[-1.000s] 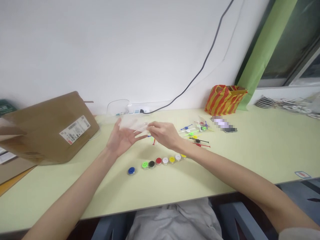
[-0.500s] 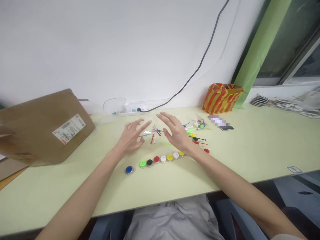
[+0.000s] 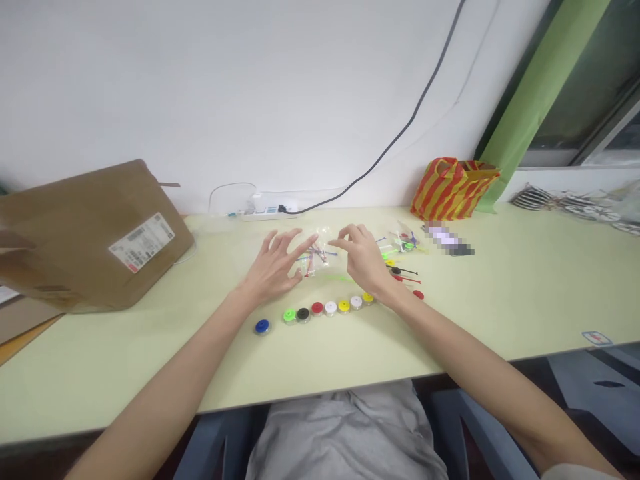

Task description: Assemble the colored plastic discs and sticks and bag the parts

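Note:
A small clear plastic bag [image 3: 323, 235] with several thin coloured sticks in it lies between my hands. My left hand [image 3: 274, 270] is at its left side, palm down, fingers spread and the index fingertip over the bag's edge. My right hand [image 3: 366, 261] has its fingers bent, thumb and index finger pinched at the bag's right edge. Closer to me runs a row of small round pieces, among them a green one [image 3: 289, 315], a black one [image 3: 303, 314] and a red one [image 3: 317, 308]. A blue round piece [image 3: 263, 326] sits apart at the row's left end.
More coloured sticks and another clear bag [image 3: 404, 239] lie right of my right hand. A phone [image 3: 461, 249] and a striped bag [image 3: 447, 190] are farther right. A cardboard box [image 3: 90, 247] stands left. Along the wall is a power strip [image 3: 265, 212] with a black cable [image 3: 380, 157].
My right hand's straight fingers have bent into a pinch at the bag. My left hand has shifted slightly right, and the bag shows more clearly between the hands. The view has shifted slightly.

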`<state>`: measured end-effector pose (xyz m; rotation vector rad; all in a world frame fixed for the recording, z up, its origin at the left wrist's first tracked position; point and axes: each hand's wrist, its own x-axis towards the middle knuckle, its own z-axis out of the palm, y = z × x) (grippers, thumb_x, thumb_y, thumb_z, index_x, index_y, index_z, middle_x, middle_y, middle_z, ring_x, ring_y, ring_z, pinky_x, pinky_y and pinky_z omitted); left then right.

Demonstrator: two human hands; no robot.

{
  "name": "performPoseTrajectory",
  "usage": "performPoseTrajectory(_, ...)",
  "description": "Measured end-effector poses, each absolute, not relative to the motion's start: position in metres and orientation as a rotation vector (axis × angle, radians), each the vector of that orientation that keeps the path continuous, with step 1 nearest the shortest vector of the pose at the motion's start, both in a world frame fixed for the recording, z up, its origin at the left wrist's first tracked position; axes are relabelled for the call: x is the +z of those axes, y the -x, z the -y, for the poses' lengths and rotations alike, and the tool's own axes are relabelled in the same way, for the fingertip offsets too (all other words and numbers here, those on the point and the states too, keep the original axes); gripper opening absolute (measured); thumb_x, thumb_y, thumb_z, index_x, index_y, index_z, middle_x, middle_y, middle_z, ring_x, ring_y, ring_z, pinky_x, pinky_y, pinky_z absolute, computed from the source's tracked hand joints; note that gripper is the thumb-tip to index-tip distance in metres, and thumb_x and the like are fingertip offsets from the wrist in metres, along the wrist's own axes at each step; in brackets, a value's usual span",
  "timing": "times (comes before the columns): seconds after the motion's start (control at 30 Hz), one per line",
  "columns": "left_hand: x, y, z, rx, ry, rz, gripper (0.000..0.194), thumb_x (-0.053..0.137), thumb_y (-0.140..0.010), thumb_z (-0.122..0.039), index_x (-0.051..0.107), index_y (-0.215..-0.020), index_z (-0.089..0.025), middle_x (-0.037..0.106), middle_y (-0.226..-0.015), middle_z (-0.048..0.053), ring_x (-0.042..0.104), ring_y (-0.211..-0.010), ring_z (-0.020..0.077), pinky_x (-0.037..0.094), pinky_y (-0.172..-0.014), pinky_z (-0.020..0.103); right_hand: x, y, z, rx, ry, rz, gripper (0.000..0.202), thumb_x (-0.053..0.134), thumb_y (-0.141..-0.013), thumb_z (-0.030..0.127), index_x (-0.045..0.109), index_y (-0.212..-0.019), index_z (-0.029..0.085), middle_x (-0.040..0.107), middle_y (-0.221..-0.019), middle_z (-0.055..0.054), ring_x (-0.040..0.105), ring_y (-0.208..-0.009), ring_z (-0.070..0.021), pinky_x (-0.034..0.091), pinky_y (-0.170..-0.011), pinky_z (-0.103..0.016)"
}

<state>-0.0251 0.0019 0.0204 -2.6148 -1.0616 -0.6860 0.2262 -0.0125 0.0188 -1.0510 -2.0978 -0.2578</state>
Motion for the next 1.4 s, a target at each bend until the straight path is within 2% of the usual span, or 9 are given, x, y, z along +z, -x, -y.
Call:
performPoseTrajectory(0.13, 0.0195, 0.023, -0.0025, -0.719, 2.632, 1.072, 0.085, 0.061, -0.083, -0.024, 0.025, -0.159, -0.039, 0.03, -0.16, 0.008, 0.031, -0.146, 0.0353, 0.008, -0.123, 0.062, 0.0215, -0.2235, 0.0168, -0.156, 1.022, 2.137, 0.065, 0.042, -0.077, -0.01, 0.074, -0.121, 0.026, 0.058, -0.106, -0.011, 0.047, -0.099, -0.0265, 0.046, -0.083, -0.042)
performPoseTrajectory(0.3, 0.019, 0.021, -0.0015, -0.682, 2.609, 1.066, 0.084, 0.06, -0.086, -0.029, 0.021, -0.16, -0.035, 0.027, -0.162, 0.01, 0.031, -0.146, 0.0356, 0.008, -0.123, 0.061, 0.0227, -0.2225, 0.0183, -0.157, 0.914, 2.228, 0.069, 0.042, -0.08, -0.008, 0.071, -0.128, 0.033, 0.059, -0.112, -0.009, 0.045, -0.1, -0.0254, 0.046, -0.087, -0.043)
performPoseTrajectory(0.53, 0.0179, 0.0233, -0.0045, -0.67, 2.636, 1.059, 0.095, 0.061, -0.085, -0.031, 0.007, -0.163, -0.029, 0.03, -0.161, 0.012, 0.03, -0.146, 0.0353, 0.008, -0.123, 0.059, 0.02, -0.2278, 0.0143, -0.237, 0.724, 2.296, 0.054, 0.053, -0.091, 0.007, 0.062, -0.137, 0.034, 0.055, -0.137, -0.007, 0.043, -0.126, -0.0274, 0.042, -0.103, -0.049)
performPoseTrajectory(0.73, 0.0206, 0.0225, -0.0042, -0.646, 2.652, 0.996, 0.102, 0.058, -0.086, -0.026, -0.01, -0.162, -0.021, 0.032, -0.159, 0.016, 0.031, -0.145, 0.0356, 0.015, -0.122, 0.058, 0.0175, -0.2266, 0.0124, -0.335, 0.771, 2.189, 0.041, 0.056, -0.099, 0.02, 0.059, -0.139, 0.03, 0.061, -0.126, -0.011, 0.052, -0.117, -0.0252, 0.045, -0.1, -0.046)
performPoseTrajectory(0.87, 0.0204, 0.02, -0.0014, -0.661, 2.708, 0.979, 0.104, 0.051, -0.081, -0.013, -0.014, -0.161, -0.023, 0.031, -0.16, 0.014, 0.031, -0.145, 0.0346, 0.024, -0.119, 0.056, 0.0156, -0.2256, 0.0101, -0.359, 0.756, 2.226, 0.048, 0.056, -0.097, 0.014, 0.058, -0.14, 0.034, 0.062, -0.13, -0.009, 0.052, -0.122, -0.0254, 0.045, -0.102, -0.047)
performPoseTrajectory(1.03, 0.0166, 0.0218, -0.0034, -0.761, 2.752, 0.994, 0.105, 0.051, -0.078, -0.015, -0.012, -0.161, -0.022, 0.03, -0.161, 0.015, 0.033, -0.143, 0.0358, 0.029, -0.116, 0.056, 0.0149, -0.2254, 0.0098, -0.42, 0.725, 2.322, 0.069, 0.042, -0.093, -0.002, 0.045, -0.151, 0.036, 0.05, -0.152, -0.005, 0.042, -0.138, -0.0239, 0.04, -0.11, -0.048)
performPoseTrajectory(1.13, 0.0173, 0.0224, -0.0029, -0.766, 2.756, 0.974, 0.104, 0.052, -0.08, -0.015, -0.012, -0.161, -0.022, 0.028, -0.162, 0.016, 0.033, -0.143, 0.036, 0.03, -0.116, 0.055, 0.0176, -0.2259, 0.0134, -0.428, 0.748, 2.28, 0.056, 0.046, -0.097, 0.006, 0.051, -0.147, 0.032, 0.052, -0.15, -0.006, 0.044, -0.137, -0.0249, 0.041, -0.11, -0.047)
performPoseTrajectory(1.23, 0.0191, 0.02, 0.0001, -0.743, 2.772, 0.947, 0.105, 0.051, -0.079, -0.013, -0.014, -0.161, -0.023, 0.027, -0.163, 0.015, 0.032, -0.144, 0.0361, 0.03, -0.116, 0.057, 0.0197, -0.2257, 0.0162, -0.422, 0.779, 2.241, 0.041, 0.053, -0.099, 0.013, 0.063, -0.134, 0.031, 0.061, -0.14, -0.007, 0.05, -0.13, -0.0264, 0.043, -0.105, -0.048)
performPoseTrajectory(1.4, 0.0204, 0.0185, 0.0006, -0.699, 2.756, 0.968, 0.106, 0.038, -0.07, 0.004, -0.004, -0.163, -0.026, 0.022, -0.167, 0.01, 0.022, -0.153, 0.0283, 0.022, -0.123, 0.056, 0.0187, -0.2242, 0.0142, -0.385, 0.717, 2.222, 0.03, 0.049, -0.101, 0.012, 0.073, -0.113, 0.026, 0.072, -0.122, -0.008, 0.059, -0.122, -0.0227, 0.047, -0.099, -0.044)
